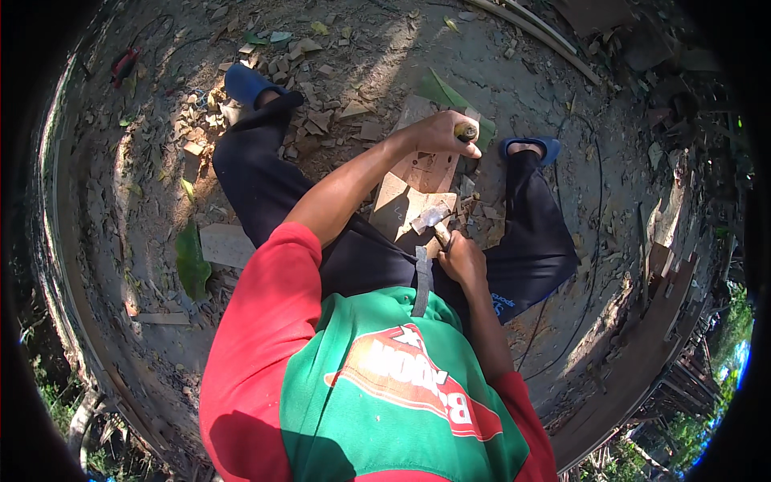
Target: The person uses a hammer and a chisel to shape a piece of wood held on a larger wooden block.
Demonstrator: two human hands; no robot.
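My left hand (443, 132) is closed around an upright chisel; the round, yellowish-brown end of its handle (466, 131) sticks out of the fist, while its blade is hidden. Below that fist lies a wooden board (428, 170) with small dark holes, on the ground between my legs. A second pale wooden piece (392, 207) lies at its near end. Close to my lap, my right hand (463, 257) grips the short handle of a hammer. The metal hammer head (430, 217) is over the near part of the wood, apart from the chisel.
Wood chips and offcuts (317, 120) litter the ground beyond and left of the board. A green leaf (192, 261) and a flat plank (227, 245) lie by my left leg. A dark cable (598, 185) curves along the right. Long boards (538, 32) lie at the far right.
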